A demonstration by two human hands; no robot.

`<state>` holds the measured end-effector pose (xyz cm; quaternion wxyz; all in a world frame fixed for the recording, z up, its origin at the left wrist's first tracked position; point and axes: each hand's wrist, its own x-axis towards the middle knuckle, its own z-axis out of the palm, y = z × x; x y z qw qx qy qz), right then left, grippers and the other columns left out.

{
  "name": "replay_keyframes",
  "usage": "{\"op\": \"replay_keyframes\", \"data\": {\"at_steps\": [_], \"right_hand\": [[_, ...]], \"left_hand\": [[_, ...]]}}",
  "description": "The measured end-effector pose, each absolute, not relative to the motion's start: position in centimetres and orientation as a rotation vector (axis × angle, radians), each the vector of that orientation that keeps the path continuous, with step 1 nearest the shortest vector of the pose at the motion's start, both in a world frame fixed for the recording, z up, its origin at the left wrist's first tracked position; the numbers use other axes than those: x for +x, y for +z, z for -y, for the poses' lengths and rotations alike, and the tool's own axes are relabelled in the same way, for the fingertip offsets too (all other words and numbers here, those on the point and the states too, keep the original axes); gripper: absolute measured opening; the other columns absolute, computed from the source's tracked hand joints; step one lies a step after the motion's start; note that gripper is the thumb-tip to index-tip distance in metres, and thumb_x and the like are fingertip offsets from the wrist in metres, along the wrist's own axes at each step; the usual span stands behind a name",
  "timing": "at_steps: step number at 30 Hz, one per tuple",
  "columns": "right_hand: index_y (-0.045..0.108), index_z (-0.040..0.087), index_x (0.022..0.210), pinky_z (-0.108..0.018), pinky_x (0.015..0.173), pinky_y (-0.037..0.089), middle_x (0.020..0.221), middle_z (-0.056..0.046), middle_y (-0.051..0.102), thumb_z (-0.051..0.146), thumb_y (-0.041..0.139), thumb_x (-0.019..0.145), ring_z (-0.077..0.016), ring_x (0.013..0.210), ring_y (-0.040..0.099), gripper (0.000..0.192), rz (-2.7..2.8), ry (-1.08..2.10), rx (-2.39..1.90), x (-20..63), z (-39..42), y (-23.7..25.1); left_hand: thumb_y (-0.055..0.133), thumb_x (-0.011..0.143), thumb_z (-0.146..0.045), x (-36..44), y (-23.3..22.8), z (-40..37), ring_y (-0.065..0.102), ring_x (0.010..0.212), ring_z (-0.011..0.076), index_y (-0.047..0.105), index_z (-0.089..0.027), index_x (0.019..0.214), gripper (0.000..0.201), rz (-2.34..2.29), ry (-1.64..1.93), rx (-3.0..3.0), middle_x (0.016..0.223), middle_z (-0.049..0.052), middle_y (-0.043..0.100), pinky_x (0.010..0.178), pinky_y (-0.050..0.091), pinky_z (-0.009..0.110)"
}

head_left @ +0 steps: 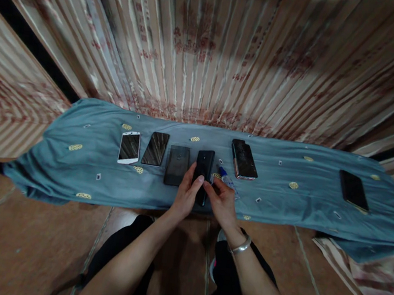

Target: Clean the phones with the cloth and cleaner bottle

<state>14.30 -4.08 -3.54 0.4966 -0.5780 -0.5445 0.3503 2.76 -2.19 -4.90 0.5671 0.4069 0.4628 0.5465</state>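
Note:
My left hand (186,193) grips a dark smartphone (205,161) by its left side, thumb across its surface. The phone is tilted up a little above the cloth. At the phone's lower right edge, my right hand (223,201) is closed in a pinch; what lies between its fingertips is too small to tell. Partly behind that hand is a clear item with a blue end (223,172), its kind unclear. Close on the left lies a dark flat case or box (177,167). Farther left are a black phone (155,149) and a white-framed phone (129,148).
Several phones rest on a blue-green cloth (281,205) over a narrow bench. Stacked phones (245,160) lie right of my hands, and another dark phone (353,190) is at the far right. A striped curtain (209,69) hangs behind. Below is a tiled floor (36,241).

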Motion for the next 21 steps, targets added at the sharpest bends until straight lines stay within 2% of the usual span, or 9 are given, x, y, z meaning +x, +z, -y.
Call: {"op": "replay_keyframes", "data": {"at_steps": [3,6,9,11,15,21], "right_hand": [[0.072,0.02,0.097,-0.032,0.067,0.053,0.081,-0.003,0.073,0.041,0.057,0.089,-0.0206,0.074,0.067,0.026,1.431,0.753,-1.41,14.1,4.4,-3.6],[0.069,0.02,0.112,-0.039,0.085,0.056,0.104,-0.009,0.074,0.035,0.052,0.093,-0.0235,0.095,0.069,0.029,1.576,0.593,-1.367,13.6,4.8,-4.0],[0.063,0.019,0.126,-0.044,0.1,0.051,0.124,-0.014,0.068,0.028,0.043,0.098,-0.024,0.117,0.063,0.035,1.672,0.43,-1.333,13.0,5.1,-4.5],[0.061,0.021,0.129,-0.044,0.104,0.05,0.129,-0.014,0.064,0.026,0.04,0.099,-0.0232,0.123,0.059,0.037,1.713,0.339,-1.322,12.8,5.2,-4.9],[0.065,0.022,0.124,-0.046,0.103,0.05,0.13,-0.013,0.063,0.024,0.042,0.099,-0.0245,0.12,0.059,0.034,1.761,0.18,-1.329,13.0,5.0,-5.1],[0.069,0.02,0.117,-0.045,0.097,0.053,0.116,-0.013,0.069,0.023,0.044,0.098,-0.0248,0.108,0.064,0.031,1.711,0.082,-1.361,14.7,3.4,-4.8]], "left_hand": [[0.066,0.083,-0.031,2.9,-4.5,2.5,0.037,0.144,0.0209,0.064,-0.023,0.126,0.043,-1.07,1.29,0.992,0.148,0.006,0.051,0.121,0.019,0.033],[0.066,0.084,-0.031,2.9,-3.8,2.6,0.039,0.143,0.0218,0.069,-0.024,0.118,0.036,-1.03,1.294,0.946,0.142,0.005,0.058,0.121,0.021,0.033],[0.063,0.086,-0.035,3.0,-3.7,2.4,0.042,0.141,0.0215,0.072,-0.024,0.111,0.029,-1.012,1.307,0.839,0.135,0.004,0.063,0.12,0.023,0.033],[0.061,0.087,-0.037,3.1,-3.8,2.2,0.046,0.138,0.0204,0.073,-0.023,0.109,0.029,-0.988,1.311,0.725,0.131,0.004,0.066,0.119,0.026,0.033],[0.062,0.086,-0.043,3.4,-4.1,2.1,0.056,0.128,0.0205,0.072,-0.019,0.11,0.035,-0.892,1.241,0.452,0.122,0.007,0.071,0.114,0.035,0.034],[0.063,0.085,-0.047,4.3,-3.6,2.9,0.059,0.124,0.023,0.073,-0.017,0.107,0.038,-0.753,1.116,0.369,0.112,0.008,0.075,0.11,0.039,0.036]]}}
